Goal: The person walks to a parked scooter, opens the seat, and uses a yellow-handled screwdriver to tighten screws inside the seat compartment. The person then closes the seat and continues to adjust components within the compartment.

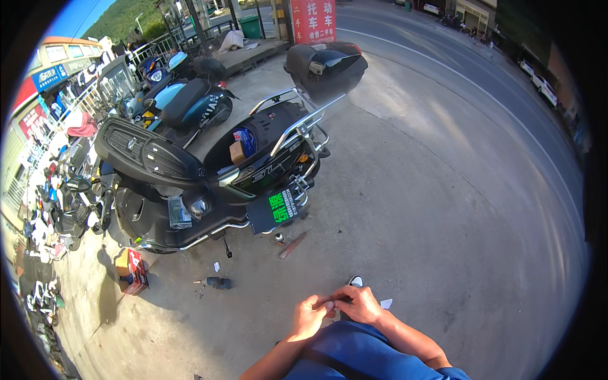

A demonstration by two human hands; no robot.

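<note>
Over sunlit concrete (418, 221), the left hand (308, 316) and right hand (360, 305) meet at the fingertips (329, 305); whether they pinch anything, I cannot tell. Ahead and left stands a black scooter (261, 174), seat (145, 152) flipped up; beyond runs a road (456, 69).

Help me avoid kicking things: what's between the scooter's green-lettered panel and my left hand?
The head view shows a small cylinder and a long reddish object on the ground between panel and left hand.

Green bin (251, 27) near a red signboard (313, 23); teal scooter (185, 105); grey road (456, 45), white car (544, 91) along its far edge
</note>
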